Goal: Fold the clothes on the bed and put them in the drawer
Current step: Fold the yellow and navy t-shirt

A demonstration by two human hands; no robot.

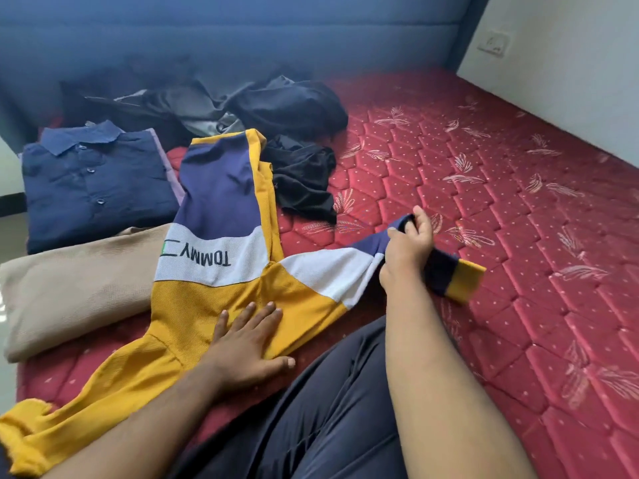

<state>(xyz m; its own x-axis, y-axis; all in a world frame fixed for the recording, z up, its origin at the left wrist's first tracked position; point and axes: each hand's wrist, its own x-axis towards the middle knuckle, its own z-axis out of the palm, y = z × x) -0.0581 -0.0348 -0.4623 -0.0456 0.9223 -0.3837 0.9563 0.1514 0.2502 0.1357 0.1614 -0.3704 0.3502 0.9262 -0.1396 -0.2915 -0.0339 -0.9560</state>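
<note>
Head view looks down on a red quilted bed [484, 188] with a blue padded headboard [242, 32] at its far edge. A yellow, white and navy polo shirt [214, 257] lies spread near the bed's near edge, lettering upside down. The left hand [247, 344] lies flat and open on the shirt's yellow part, fingers spread, gripping nothing. The right hand [408, 248] is closed around the shirt's striped sleeve [460, 280], lifted just off the bed. Along the left edge sit a folded navy button shirt [96, 184] and, nearer, a folded beige garment [76, 288], touching. Unfolded dark clothes [242, 108] are heaped by the headboard.
</note>
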